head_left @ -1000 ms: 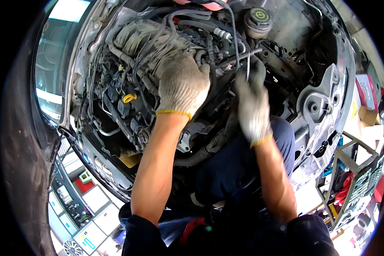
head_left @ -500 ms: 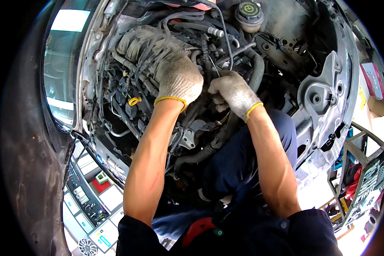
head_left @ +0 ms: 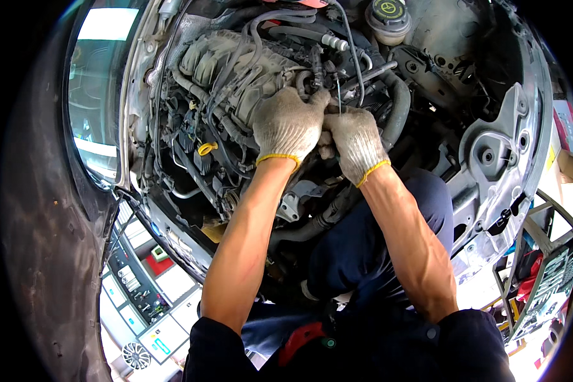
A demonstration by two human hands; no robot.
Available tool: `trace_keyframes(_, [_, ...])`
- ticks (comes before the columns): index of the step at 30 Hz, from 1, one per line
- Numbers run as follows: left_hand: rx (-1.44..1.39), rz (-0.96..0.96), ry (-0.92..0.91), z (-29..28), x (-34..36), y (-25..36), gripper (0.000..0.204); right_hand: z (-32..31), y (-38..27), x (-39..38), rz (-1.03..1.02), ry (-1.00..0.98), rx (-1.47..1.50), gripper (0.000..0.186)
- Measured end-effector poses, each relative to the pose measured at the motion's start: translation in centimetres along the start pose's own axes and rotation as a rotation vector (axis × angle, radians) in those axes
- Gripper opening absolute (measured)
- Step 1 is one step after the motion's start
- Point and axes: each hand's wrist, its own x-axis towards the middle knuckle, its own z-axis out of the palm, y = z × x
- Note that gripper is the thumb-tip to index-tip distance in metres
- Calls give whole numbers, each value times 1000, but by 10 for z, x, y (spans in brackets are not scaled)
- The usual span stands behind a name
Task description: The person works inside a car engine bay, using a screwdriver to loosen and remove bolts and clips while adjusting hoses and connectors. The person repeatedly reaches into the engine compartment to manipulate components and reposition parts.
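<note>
Both my hands wear knitted work gloves with yellow cuffs, close together over the car's dusty engine. My left hand [head_left: 291,124] is closed, its thumb pointing toward the right hand. Its fingertips are hidden under the glove, so what they grip does not show. My right hand [head_left: 356,139] is curled closed beside it, around a thin, pale metal rod [head_left: 339,95] that stands upright from the fist. Beyond the left hand lies the dusty grey intake manifold [head_left: 235,70]. A thick black hose [head_left: 398,108] curves past on the right of the right hand.
A yellow dipstick ring [head_left: 207,149] sits to the left. At the back right stands a reservoir with a black cap [head_left: 388,9]. The metal front frame [head_left: 490,156] borders the right side. A tool tray [head_left: 551,280] and a workbench [head_left: 137,286] stand outside the car.
My left hand has moved right, closing the gap to my right hand. The thin rod has swung from leaning left to nearly upright. The whole view has shifted slightly.
</note>
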Motion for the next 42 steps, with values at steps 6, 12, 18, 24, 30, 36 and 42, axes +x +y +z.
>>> trace_keyframes(6, [-326, 123, 15, -3, 9, -14, 67, -12, -19, -8, -35, -114, -93, 14])
trace_keyframes(12, [-161, 63, -261, -51, 34, -3, 55, -10, -18, -15, -215, -178, -579, 35])
trace_keyframes(18, [-151, 148, -430, -66, 13, -2, 54, -22, -6, 6, -772, 22, -1010, 39])
trace_keyframes(24, [-258, 210, -341, -97, -36, -39, 45, -15, 3, 4, -1024, 240, -1177, 44])
trace_keyframes(30, [-318, 362, 526, -64, -124, -80, 33, -13, -4, 0, -1099, 282, -1252, 49])
trace_keyframes(36, [-356, 532, 599, 31, -81, -72, 25, -10, 2, -10, -939, 246, -1196, 45])
trace_keyframes(42, [-1354, 130, -86, 30, -67, -58, 27, -25, -20, 2, -541, 3, -743, 33])
